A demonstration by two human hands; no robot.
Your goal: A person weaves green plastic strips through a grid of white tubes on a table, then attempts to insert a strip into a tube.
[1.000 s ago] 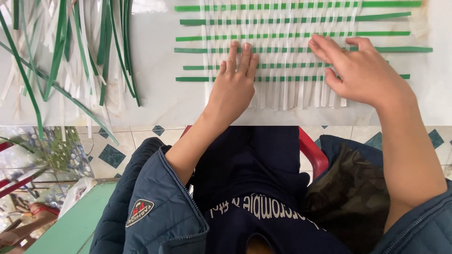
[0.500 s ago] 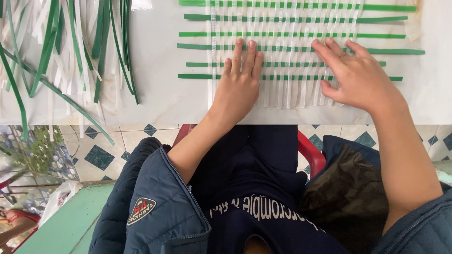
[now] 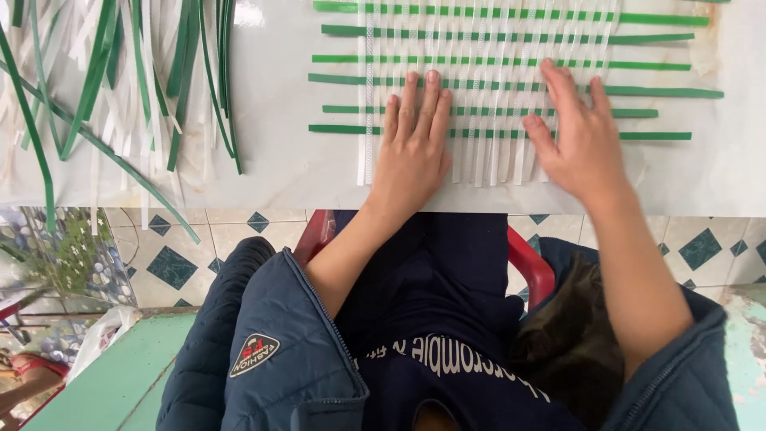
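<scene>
A: Where's the woven mat point(image 3: 511, 80)?
B: On the table point(image 3: 279, 160), far-right part, near its front edge. Both hands on it, flat.
A: Which hand where?
B: Left hand point(image 3: 413, 152) on mat's left half, right hand point(image 3: 581, 140) on right half, well apart.
A: Loose strips point(image 3: 120, 88)?
B: Piled at table's left, away from mat; some hang over the front edge.
A: Below the table?
B: Person's lap, on a chair point(image 3: 531, 267); tiled floor point(image 3: 175, 255) under it.

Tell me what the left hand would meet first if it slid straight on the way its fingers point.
The left hand, flat on the woven mat of green and white plastic strips, points away from the person. It would likely cross the next green horizontal strip first, just past its fingertips.
</scene>
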